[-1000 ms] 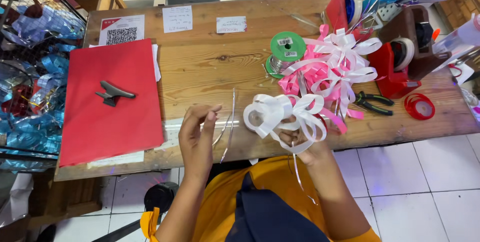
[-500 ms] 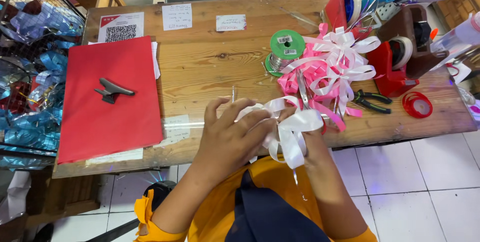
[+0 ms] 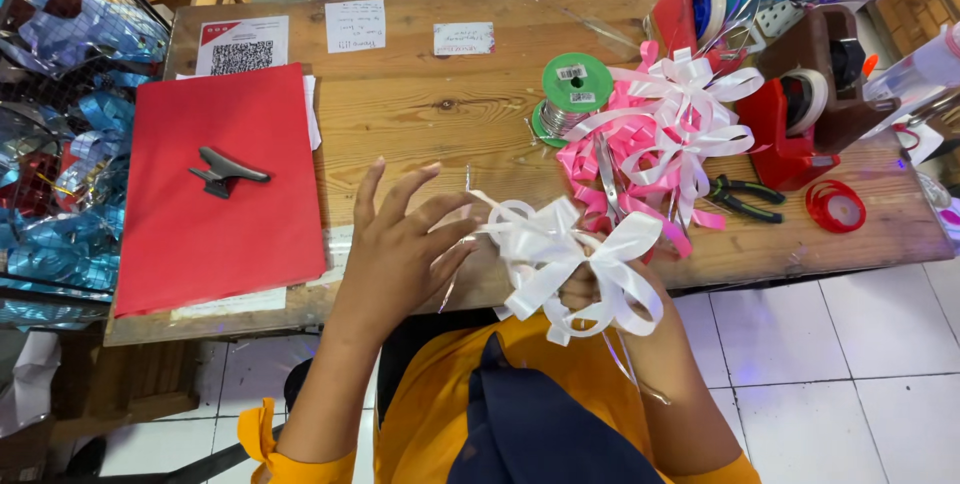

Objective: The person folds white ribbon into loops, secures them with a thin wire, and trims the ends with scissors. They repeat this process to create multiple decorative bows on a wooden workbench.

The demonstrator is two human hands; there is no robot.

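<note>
1. From my feed, the white ribbon bow point(image 3: 575, 264) sits just over the near edge of the surface point(image 3: 430, 104), held up off the wood.
2. Right hand point(image 3: 590, 289) is mostly hidden under the loops, closed on the bow's centre from below.
3. Left hand point(image 3: 405, 239) has its fingers spread, fingertips pinching a loop end on the bow's left side.
4. I'd guess it's very light, springy and easy to crush, so hold the knot, not the loops.
5. Pile of pink and white bows point(image 3: 650, 139) lies near the far right, beside a green wire spool point(image 3: 577, 84).
</note>
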